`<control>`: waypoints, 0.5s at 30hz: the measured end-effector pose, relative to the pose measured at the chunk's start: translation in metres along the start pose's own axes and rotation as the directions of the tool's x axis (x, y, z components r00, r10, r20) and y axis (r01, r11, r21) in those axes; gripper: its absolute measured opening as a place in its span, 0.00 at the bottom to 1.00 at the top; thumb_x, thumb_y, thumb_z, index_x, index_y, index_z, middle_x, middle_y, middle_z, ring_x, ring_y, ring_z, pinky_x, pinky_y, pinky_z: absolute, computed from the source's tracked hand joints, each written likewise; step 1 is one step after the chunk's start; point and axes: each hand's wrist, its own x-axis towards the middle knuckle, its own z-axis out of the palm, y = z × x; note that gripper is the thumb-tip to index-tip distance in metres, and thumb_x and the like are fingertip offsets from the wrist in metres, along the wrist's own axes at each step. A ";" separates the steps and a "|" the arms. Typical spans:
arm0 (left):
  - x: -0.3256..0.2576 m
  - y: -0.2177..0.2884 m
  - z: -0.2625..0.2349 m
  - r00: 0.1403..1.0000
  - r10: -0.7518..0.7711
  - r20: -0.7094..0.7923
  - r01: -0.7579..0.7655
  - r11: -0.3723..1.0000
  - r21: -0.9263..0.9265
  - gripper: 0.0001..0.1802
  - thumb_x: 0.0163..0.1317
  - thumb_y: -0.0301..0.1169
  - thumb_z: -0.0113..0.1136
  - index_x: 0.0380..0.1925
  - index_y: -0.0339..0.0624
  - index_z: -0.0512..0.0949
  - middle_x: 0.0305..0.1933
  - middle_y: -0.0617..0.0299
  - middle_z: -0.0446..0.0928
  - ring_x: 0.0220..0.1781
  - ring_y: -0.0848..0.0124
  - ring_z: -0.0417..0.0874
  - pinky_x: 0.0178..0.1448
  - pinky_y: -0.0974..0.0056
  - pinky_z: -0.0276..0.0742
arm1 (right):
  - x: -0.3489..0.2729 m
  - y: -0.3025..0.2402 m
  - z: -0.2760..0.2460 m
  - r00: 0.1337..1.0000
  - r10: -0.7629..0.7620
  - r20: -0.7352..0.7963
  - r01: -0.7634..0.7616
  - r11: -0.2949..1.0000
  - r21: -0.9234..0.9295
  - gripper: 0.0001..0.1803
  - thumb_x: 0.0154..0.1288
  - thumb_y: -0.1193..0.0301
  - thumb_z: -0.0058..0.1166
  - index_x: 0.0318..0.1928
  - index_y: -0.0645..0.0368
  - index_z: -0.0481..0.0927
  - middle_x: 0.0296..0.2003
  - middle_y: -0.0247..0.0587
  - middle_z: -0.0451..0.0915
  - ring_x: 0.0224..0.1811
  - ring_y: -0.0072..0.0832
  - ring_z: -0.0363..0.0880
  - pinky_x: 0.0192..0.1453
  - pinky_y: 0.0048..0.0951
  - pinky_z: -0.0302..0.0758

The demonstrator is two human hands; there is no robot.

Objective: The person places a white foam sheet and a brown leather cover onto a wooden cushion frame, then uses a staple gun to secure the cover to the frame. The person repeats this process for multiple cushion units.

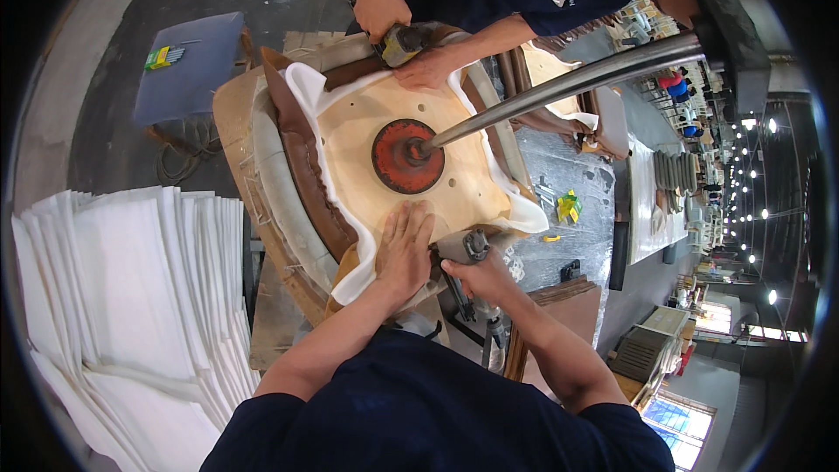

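My right hand is wrapped round the handle of a grey pneumatic staple gun, its nose at the near edge of a plywood seat panel. My left hand lies on the near part of this panel with fingers stretched out, pressing flat. White padding and brown upholstery cover edge the panel. A round red press plate bears down on its middle from a steel rod. Across from me, a co-worker's hand grips a yellow and black staple gun; their other hand rests at the far edge.
A padded grey frame surrounds the seat. White sheets are stacked at left, beside a blue-topped stand. On the right, a plastic-covered table bears a yellow-green packet; another upholstered piece lies beyond. Brown boards stand near my right arm.
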 end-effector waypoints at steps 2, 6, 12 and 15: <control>0.003 -0.002 0.000 1.000 -0.002 -0.020 0.002 1.000 0.008 0.41 0.68 0.30 0.71 0.81 0.41 0.69 0.91 0.51 0.58 0.95 0.43 0.51 0.96 0.40 0.45 | -0.001 -0.004 0.000 1.000 0.000 0.005 0.000 0.999 -0.035 0.16 0.72 0.65 0.75 0.50 0.64 0.88 0.27 0.34 0.85 0.19 0.21 0.79 0.25 0.31 0.76; 0.003 0.004 -0.014 1.000 0.006 0.004 -0.006 0.999 -0.053 0.41 0.68 0.30 0.71 0.80 0.39 0.69 0.91 0.46 0.58 0.95 0.45 0.51 0.96 0.41 0.44 | -0.006 0.019 0.004 0.992 -0.095 -0.078 0.104 0.987 0.121 0.15 0.74 0.67 0.75 0.52 0.64 0.87 0.27 0.32 0.84 0.21 0.20 0.80 0.26 0.29 0.77; -0.022 0.030 -0.043 0.996 0.086 0.000 -0.084 0.980 -0.179 0.39 0.69 0.31 0.71 0.78 0.34 0.70 0.84 0.30 0.64 0.87 0.35 0.63 0.90 0.38 0.59 | -0.065 0.115 0.007 0.896 -0.213 -0.389 0.351 0.877 0.329 0.29 0.73 0.71 0.76 0.70 0.61 0.82 0.40 0.33 0.88 0.30 0.18 0.82 0.34 0.26 0.80; -0.043 0.038 -0.023 0.970 0.208 0.126 -0.150 0.920 -0.361 0.40 0.68 0.32 0.71 0.78 0.31 0.70 0.83 0.31 0.66 0.83 0.31 0.67 0.87 0.40 0.64 | -0.077 0.170 0.005 0.885 -0.064 -0.461 0.241 0.911 0.336 0.37 0.70 0.71 0.79 0.76 0.60 0.79 0.45 0.34 0.88 0.34 0.18 0.82 0.39 0.28 0.81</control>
